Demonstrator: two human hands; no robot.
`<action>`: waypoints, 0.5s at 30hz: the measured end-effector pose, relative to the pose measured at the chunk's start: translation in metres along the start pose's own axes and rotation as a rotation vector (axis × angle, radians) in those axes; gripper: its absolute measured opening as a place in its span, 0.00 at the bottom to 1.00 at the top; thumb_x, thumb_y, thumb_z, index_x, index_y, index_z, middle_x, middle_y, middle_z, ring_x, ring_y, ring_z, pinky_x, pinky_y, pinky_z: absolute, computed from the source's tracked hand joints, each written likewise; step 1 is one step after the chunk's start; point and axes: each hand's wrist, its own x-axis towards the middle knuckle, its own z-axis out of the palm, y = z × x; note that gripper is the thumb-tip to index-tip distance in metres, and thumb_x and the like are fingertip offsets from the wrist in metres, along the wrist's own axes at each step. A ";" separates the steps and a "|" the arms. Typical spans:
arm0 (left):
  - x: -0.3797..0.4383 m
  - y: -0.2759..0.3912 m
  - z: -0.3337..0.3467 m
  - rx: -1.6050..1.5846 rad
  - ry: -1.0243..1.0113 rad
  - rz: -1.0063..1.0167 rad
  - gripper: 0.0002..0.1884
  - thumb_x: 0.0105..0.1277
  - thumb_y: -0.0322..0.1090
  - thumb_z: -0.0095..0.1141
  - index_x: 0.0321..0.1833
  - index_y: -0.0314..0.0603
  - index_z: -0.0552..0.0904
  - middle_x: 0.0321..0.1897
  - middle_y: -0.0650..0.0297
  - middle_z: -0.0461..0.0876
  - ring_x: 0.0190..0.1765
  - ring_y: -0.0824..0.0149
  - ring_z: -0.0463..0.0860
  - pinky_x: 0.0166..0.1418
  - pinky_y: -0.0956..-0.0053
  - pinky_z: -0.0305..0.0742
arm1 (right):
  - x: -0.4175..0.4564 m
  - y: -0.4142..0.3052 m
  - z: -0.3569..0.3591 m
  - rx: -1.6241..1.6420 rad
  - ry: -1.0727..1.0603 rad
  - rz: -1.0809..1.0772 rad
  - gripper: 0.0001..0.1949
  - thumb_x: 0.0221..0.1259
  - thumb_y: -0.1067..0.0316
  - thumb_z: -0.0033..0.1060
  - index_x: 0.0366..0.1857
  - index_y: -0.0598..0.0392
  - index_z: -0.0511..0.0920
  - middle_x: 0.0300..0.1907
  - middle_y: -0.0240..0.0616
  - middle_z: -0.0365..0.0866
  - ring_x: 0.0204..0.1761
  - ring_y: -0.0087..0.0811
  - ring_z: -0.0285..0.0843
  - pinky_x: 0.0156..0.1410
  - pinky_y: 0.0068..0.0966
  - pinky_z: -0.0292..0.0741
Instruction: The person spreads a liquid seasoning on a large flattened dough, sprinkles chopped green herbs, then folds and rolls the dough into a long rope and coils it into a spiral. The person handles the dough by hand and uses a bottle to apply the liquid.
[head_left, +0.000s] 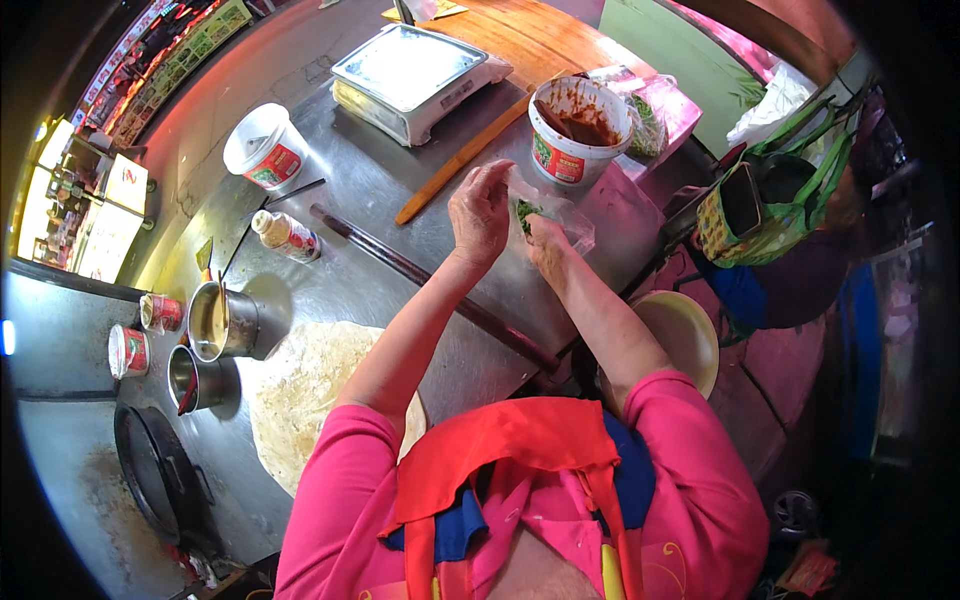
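My left hand (480, 214) grips the rim of a clear plastic bag (577, 229), holding it above the steel worktop. Chopped green herbs (527, 214) show at the bag's mouth. The fingers of my right hand (550, 244) reach into the bag and pinch the herbs; the fingertips are partly hidden. Below my forearms a dark wooden rolling pin (442, 289) lies slanting across the worktop (360, 277). A broad, thin sheet of dough (307, 397) is spread to the left, partly covered by my left arm.
Beyond my hands stand a tub of red-brown sauce (577, 139), a flat wooden stick (465, 157) and a scale (412, 75). Leftward are a white tub (266, 146), a bottle (289, 236), steel pots (240, 324) and a black pan (154, 476). A basin (679, 337) sits low right.
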 end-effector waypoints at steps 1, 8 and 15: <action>0.000 -0.002 0.001 0.069 -0.005 -0.039 0.07 0.69 0.30 0.59 0.47 0.43 0.86 0.37 0.56 0.85 0.35 0.55 0.84 0.41 0.65 0.78 | 0.005 -0.001 -0.002 -0.007 0.011 0.003 0.14 0.60 0.75 0.60 0.50 0.59 0.79 0.43 0.42 0.82 0.33 0.35 0.79 0.32 0.34 0.76; -0.016 -0.061 -0.016 0.368 0.056 -0.603 0.31 0.55 0.42 0.67 0.61 0.38 0.73 0.55 0.49 0.76 0.62 0.49 0.75 0.66 0.55 0.69 | 0.027 -0.001 0.000 -0.174 0.080 -0.014 0.06 0.61 0.71 0.62 0.40 0.51 0.81 0.32 0.34 0.82 0.27 0.29 0.76 0.32 0.26 0.72; -0.021 -0.067 0.004 0.770 -0.227 -0.577 0.40 0.50 0.49 0.75 0.65 0.42 0.71 0.63 0.52 0.75 0.68 0.48 0.73 0.65 0.47 0.69 | -0.018 -0.019 0.021 -0.373 0.043 -0.254 0.08 0.51 0.74 0.62 0.35 0.59 0.86 0.27 0.33 0.82 0.30 0.29 0.79 0.33 0.32 0.74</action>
